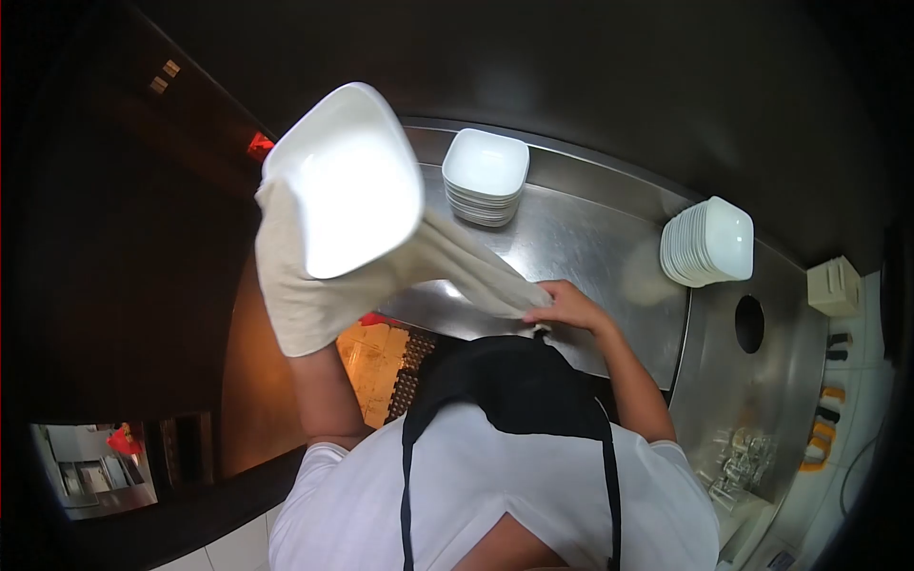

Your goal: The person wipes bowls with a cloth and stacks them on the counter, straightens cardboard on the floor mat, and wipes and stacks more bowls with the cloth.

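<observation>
Raised at the left is a white square bowl (357, 176), tilted, its inside facing me. A beige cloth (295, 285) wraps around its lower side and covers my left hand, which holds the bowl through the fabric. Only my left forearm (328, 395) shows below the cloth; the fingers are hidden. From the bowl the cloth stretches right, and my right hand (566, 309) pinches its other end near the counter's front edge.
On the steel counter (590, 228) stand a stack of white bowls (486, 171) at the back and another, leaning stack (706, 243) farther right. Beyond are a round hole (749, 324), a beige box (834, 285) and a cluster of clear glassware (747, 462). A dark wall rises behind.
</observation>
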The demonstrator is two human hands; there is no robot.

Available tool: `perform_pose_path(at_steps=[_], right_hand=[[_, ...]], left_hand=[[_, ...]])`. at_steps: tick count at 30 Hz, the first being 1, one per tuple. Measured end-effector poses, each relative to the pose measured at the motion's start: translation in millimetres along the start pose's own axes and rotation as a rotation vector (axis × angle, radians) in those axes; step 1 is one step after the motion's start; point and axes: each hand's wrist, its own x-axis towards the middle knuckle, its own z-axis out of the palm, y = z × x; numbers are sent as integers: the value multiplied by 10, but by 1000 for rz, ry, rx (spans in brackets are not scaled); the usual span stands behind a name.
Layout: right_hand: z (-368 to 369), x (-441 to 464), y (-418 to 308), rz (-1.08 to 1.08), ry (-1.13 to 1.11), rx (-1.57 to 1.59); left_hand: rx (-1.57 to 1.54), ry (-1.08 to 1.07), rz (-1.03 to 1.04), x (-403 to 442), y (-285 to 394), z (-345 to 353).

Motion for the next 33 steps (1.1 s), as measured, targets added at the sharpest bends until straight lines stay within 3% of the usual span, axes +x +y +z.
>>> perform_pose_path(at_steps=[2, 3, 5, 7, 8, 10, 11, 12, 13, 14, 17, 20, 21, 23, 24, 26, 27, 29, 32, 33], right_hand=[[-160, -221, -48, -54, 109, -59], [-254, -348, -210, -120, 180, -101], [-402, -545, -662, -278, 243, 152], [-517, -656, -1102, -533, 287, 329], [-534, -569, -1323, -717, 302, 368], [-369, -272, -1645, -707, 332, 496], [-229, -53, -1814, -645, 424, 274], [-61, 157, -1927, -577, 508, 53], [149, 327, -1920, -654, 618, -281], [305, 436, -1851, -722, 715, -620], [268, 383, -1605, -692, 382, -722], [115, 372, -1402, -688, 698, -828], [87, 403, -1455, -680, 807, -781], [38, 448, -1623, -658, 1026, -697], [113, 470, -1664, -590, 941, -579], [334, 494, -1750, -455, 769, -338], [412, 486, -1715, -520, 690, -308], [390, 472, -1601, -522, 460, -354], [58, 260, -1559, -422, 239, -782], [-10, 294, -1542, -319, 356, -885]], left_hand=[[771, 5, 615, 79, -173, -311], [588, 79, 529, 61, -295, -347], [961, 203, 384, -173, -337, -452], [1198, 158, 247, -369, -525, -409], [973, 110, 226, -337, -748, -302], [441, 35, 116, -197, -1245, -47], [134, 27, 31, -93, -1518, 99], [185, -34, 18, -87, -1701, 203], [-520, -149, -177, -361, -1266, 713], [-470, -142, -143, -343, -1496, 631], [-366, -141, -116, -409, -1193, 618], [399, 49, 208, -484, -1312, 517], [637, 168, 271, -325, -1848, 200], [335, 135, 44, -355, -1819, 384], [190, 144, -67, -373, -1805, 476], [71, 106, -30, -385, -1967, 526], [-118, -68, 37, -339, -1929, 584], [11, 0, 104, -229, -1715, 489], [250, 66, 152, -306, -1321, 595], [330, 52, 120, -315, -1233, 597]])
